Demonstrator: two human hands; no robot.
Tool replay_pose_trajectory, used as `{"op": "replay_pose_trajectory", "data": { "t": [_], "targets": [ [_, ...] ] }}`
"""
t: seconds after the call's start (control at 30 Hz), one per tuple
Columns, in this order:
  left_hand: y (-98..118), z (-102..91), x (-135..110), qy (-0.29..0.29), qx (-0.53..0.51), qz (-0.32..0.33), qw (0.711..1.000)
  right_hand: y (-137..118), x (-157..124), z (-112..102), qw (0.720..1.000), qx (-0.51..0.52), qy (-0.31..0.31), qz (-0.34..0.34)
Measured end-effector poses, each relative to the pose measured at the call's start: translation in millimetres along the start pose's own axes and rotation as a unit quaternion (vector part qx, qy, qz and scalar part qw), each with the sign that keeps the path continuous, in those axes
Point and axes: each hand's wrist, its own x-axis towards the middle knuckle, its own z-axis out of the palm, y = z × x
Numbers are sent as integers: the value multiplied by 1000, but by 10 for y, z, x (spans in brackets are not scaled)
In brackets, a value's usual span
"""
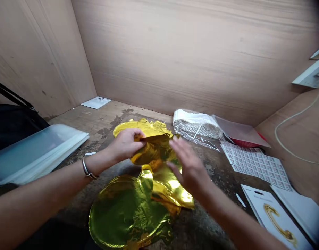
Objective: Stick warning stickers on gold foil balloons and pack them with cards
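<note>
My left hand [126,144] pinches the upper edge of a shiny gold foil balloon [151,152], thumb and fingers closed on it. Flat and uninflated, the foil hangs in folds below that grip. My right hand [189,163] is at the balloon's right side, fingers stretched out and slightly blurred by motion; its fingertips are at the foil's edge. Nearer to me lies a wide rounded gold foil part [123,211], creased on the table. Whether it joins the held piece is hard to see. More flat gold foil [141,127] lies behind my left hand.
To the left is a stack of clear plastic sleeves [42,149], beside a black bag [13,121]. A clear packet of white items [197,123] stands at the back. At right lie a sticker sheet [255,165] and a white card with a gold C [275,217]. Wooden walls enclose the table.
</note>
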Motion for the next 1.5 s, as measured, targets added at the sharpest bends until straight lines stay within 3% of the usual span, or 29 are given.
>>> {"op": "replay_pose_trajectory", "data": {
  "t": [0.1, 0.17, 0.23, 0.27, 0.3, 0.4, 0.5, 0.6, 0.7, 0.83, 1.1, 1.3, 1.5],
  "targets": [
    [555, -252, -13, 62, 70, 123, 988, 35, 584, -498, 989, -44, 115, -82],
    [858, -389, -157, 93, 128, 209, 965, 1, 735, -727, 977, -43, 165, -128],
    [970, -401, -394, 160, 257, 372, 877, -74, 614, -772, 969, -51, 199, -138],
    [939, -341, -531, 178, 274, 452, 830, -116, 465, -717, 966, -55, 207, -141],
    [857, -239, -671, 182, 272, 469, 820, -156, 277, -614, 966, -53, 207, -146],
    [431, 232, -1065, 80, 232, 471, 848, -242, -358, -157, 981, -2, 108, -160],
    [59, 632, -1381, -20, 176, 411, 894, -299, -828, 194, 988, 47, 0, -149],
    [-85, 672, -1551, -109, 119, 327, 931, -330, -1012, 251, 990, 80, -24, -118],
    [-145, 457, -1531, -178, 109, 220, 953, -341, -1014, 159, 990, 130, -5, -59],
    [-278, 308, -1360, -144, 109, 218, 959, -380, -972, 83, 976, 215, 32, 8],
    [-304, 537, -1239, -68, 208, 315, 924, -447, -997, 48, 978, 205, 21, -19],
    [-298, 540, -1164, -167, 96, 313, 930, -511, -1063, 66, 980, 200, -13, -15],
    [-342, 488, -1219, -164, -2, 220, 962, -289, -1205, 28, 987, 159, -33, -6]
  ]
}}
